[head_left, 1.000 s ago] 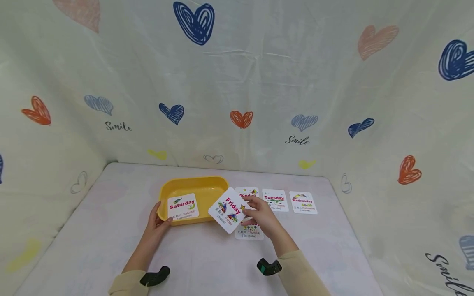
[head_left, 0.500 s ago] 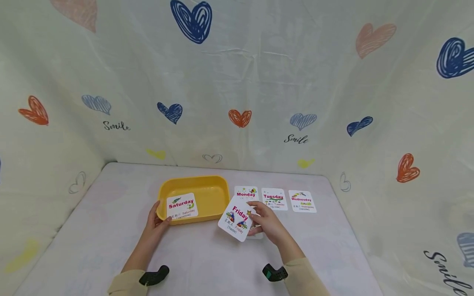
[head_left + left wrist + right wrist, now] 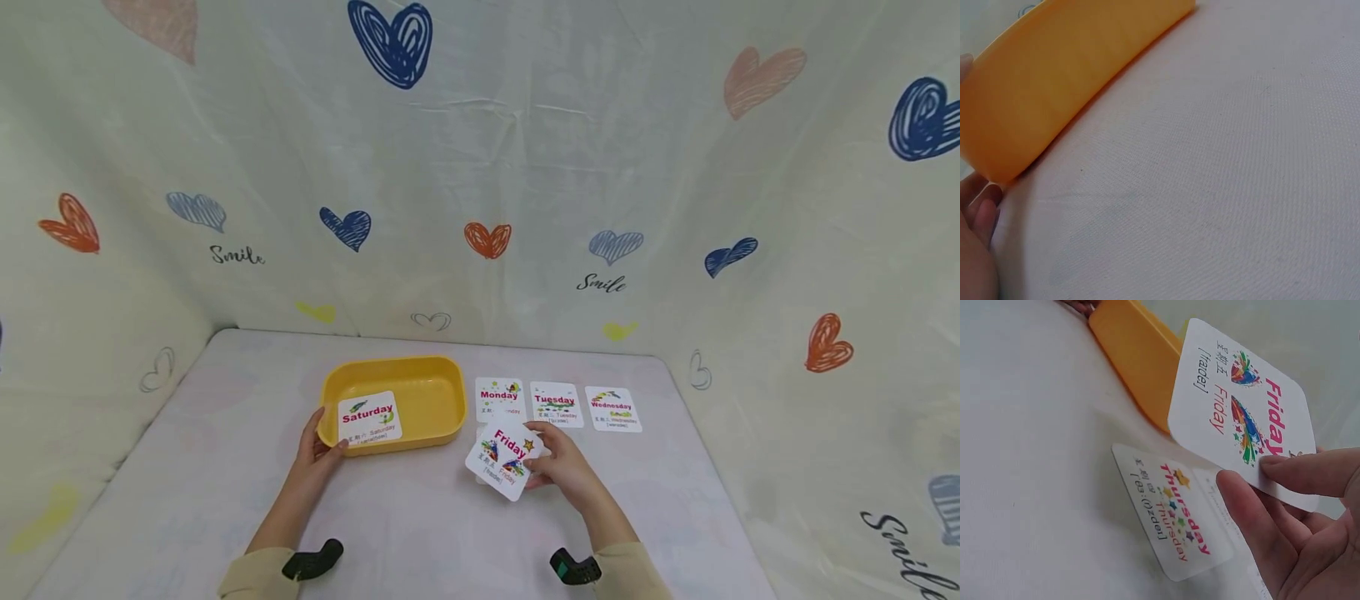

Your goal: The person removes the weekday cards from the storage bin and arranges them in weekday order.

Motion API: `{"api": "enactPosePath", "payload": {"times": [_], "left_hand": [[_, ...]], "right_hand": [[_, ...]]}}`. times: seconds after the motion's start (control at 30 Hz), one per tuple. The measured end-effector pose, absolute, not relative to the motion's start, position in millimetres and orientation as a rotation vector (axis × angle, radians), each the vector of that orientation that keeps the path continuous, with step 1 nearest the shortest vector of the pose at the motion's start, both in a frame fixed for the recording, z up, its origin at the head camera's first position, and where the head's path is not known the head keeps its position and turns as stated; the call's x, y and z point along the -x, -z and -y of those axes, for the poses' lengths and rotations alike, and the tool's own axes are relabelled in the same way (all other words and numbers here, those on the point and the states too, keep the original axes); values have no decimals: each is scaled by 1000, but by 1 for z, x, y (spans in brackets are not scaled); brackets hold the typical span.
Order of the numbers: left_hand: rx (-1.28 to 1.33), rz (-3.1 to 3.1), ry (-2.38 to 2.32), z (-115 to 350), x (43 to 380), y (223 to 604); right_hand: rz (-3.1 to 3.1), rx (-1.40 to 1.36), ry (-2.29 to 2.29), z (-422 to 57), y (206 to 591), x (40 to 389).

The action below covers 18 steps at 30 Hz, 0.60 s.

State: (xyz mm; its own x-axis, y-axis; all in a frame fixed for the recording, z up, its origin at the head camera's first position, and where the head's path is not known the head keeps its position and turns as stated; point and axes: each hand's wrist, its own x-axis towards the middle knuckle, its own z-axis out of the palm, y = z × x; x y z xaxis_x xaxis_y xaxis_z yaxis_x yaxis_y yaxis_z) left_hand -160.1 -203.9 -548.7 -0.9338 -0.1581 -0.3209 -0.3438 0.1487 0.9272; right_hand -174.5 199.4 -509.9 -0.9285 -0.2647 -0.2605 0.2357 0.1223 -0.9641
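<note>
My right hand (image 3: 567,468) pinches the white Friday flashcard (image 3: 502,458) by its right edge, thumb on the printed face in the right wrist view. Tilted, the card hangs above the table and over the Thursday flashcard (image 3: 1172,512), which it mostly covers in the head view. My left hand (image 3: 315,467) grips the near left corner of a yellow plastic tray (image 3: 429,400), the thumb at its front rim and fingers along the left side. Inside the tray, at its left, lies a Saturday flashcard (image 3: 369,417), face up.
Right of the tray, a row of face-up flashcards lies on the white tablecloth (image 3: 420,533): Monday (image 3: 498,396), Tuesday (image 3: 557,406) and Wednesday (image 3: 613,409). Behind the table hangs a pale curtain (image 3: 540,167) printed with hearts.
My right hand has carried the Friday card rightward and toward me, from beside the tray to over the Thursday card. Monday's card shows more fully. My left hand stays at the tray.
</note>
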Motion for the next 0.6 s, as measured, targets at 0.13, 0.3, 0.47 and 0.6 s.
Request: {"api": "enactPosePath", "payload": {"times": [0.13,0.3,0.47,0.6], "left_hand": [[485,-2288,-1877,204,160,548],[493,-2285,-1880,205,160,548],[489,-2273,-1886,205,161,550],[485,-2278,-1880,205,161,552]], "right_hand": [[-2049,34,1841,-203,514,172],[-2099,-12,1826,-207,520,171],[-2164,-62,1796,-217,527,171],[-2209,-121,1809,-227,530,170]]}}
